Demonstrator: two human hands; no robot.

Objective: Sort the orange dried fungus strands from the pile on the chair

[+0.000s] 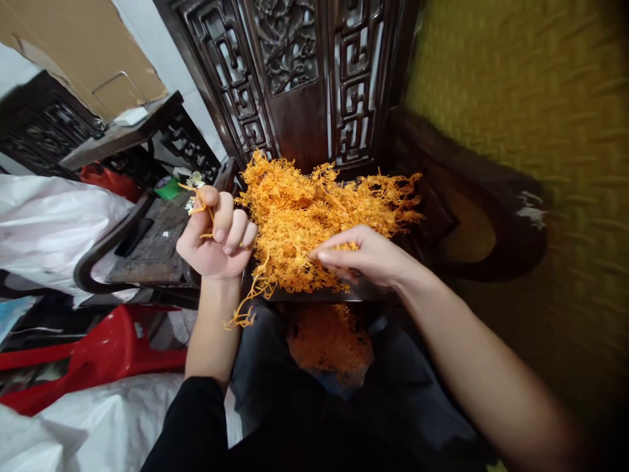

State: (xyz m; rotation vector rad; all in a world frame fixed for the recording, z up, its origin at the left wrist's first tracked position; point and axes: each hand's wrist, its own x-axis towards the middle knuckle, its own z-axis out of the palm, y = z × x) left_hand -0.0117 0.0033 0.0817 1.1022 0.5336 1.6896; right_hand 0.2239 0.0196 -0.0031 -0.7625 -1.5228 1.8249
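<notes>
A big heap of orange, branching plastic-looking sprigs (pixel 295 216) lies on the seat of a dark carved wooden chair in front of me. My left hand (pixel 219 236) is raised at the heap's left side, palm toward me, with thumb and forefinger closed on a thin orange sprig (pixel 197 208). Small whitish pieces show just behind those fingertips. My right hand (pixel 351 252) is over the front of the heap, thumb and fingers pinched together close to the strands. What sits between its fingertips is too small to make out. One loose strand (pixel 242 319) trails off the heap's front left.
The chair's carved back (pixel 299 124) rises behind the heap. More orange sprigs (pixel 329 341) are below, between my legs. At left are a second wooden chair (pixel 147 259) with a green tape roll (pixel 168 189), a red plastic stool (pixel 105 344) and white sacks (pixel 54 219).
</notes>
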